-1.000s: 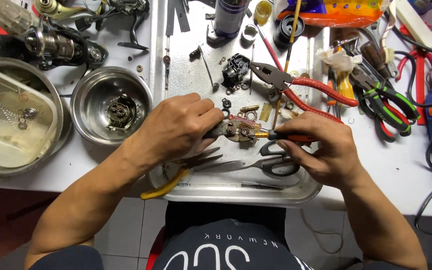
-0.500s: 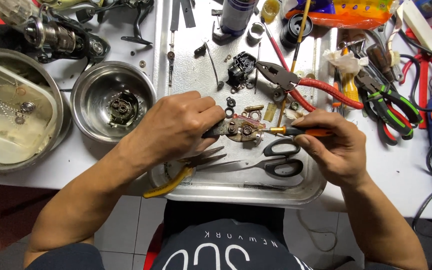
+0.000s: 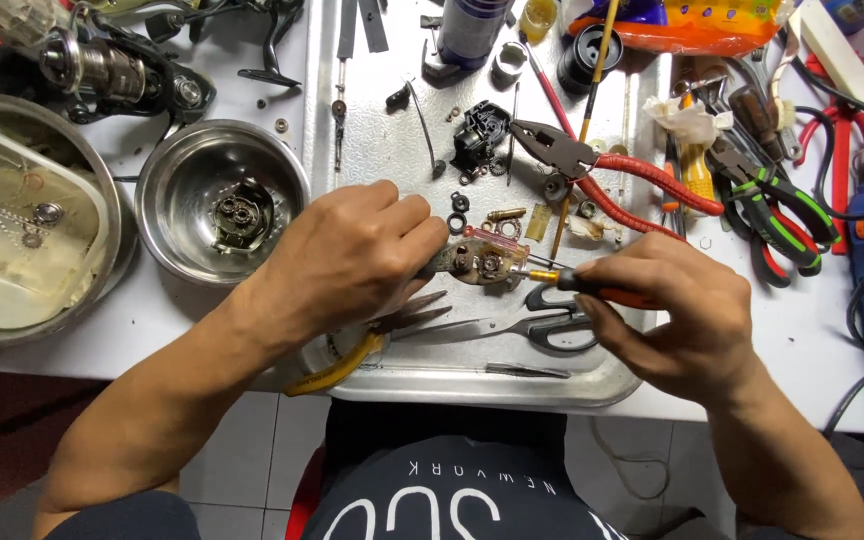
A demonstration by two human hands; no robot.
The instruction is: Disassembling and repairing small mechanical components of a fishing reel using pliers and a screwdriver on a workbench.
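L hand (image 3: 347, 255) fingers closed on a small rusty reel part (image 3: 477, 264), held just above the metal tray (image 3: 592, 385) on the desk. R hand (image 3: 677, 325) fingers grip an orange-handled screwdriver (image 3: 592, 288), tip touching the part. Scissors (image 3: 527, 325) lie in tray below; red pliers (image 3: 612, 170) lie behind the part.

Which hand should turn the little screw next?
The right hand, probably: it holds the orange-handled screwdriver with its tip at the rusty reel part. The left hand is busy gripping that part.
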